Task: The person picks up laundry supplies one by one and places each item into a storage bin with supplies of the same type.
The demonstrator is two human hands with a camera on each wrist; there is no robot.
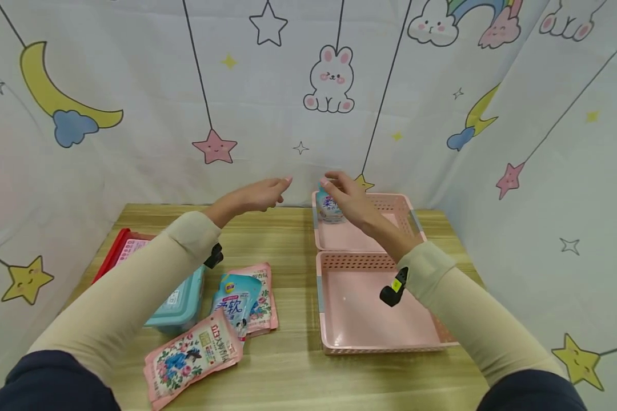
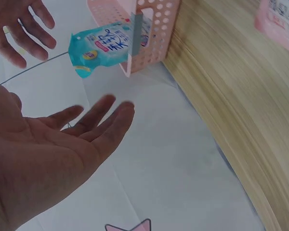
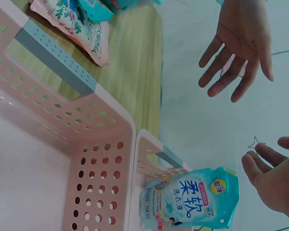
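Observation:
A blue laundry detergent pouch (image 3: 188, 199) stands upright in the left part of the back pink basket (image 1: 406, 208). My right hand (image 1: 352, 200) hovers above that basket, just by the pouch's top; in the right wrist view a gap separates its relaxed fingers from the pouch. My left hand (image 1: 259, 196) is raised over the back of the table, left of the basket, its fingers loosely spread and holding nothing. In the left wrist view the palm of the left hand (image 2: 62, 144) shows below the pouch (image 2: 103, 45), apart from it.
A second pink basket (image 1: 375, 308) sits in front of the first. To the left lie another blue pouch (image 1: 236, 299) and pink floral bags (image 1: 195, 359), beside a teal-lidded box (image 1: 185, 305) and a red container (image 1: 118, 251). A printed white curtain (image 1: 267, 114) hangs behind.

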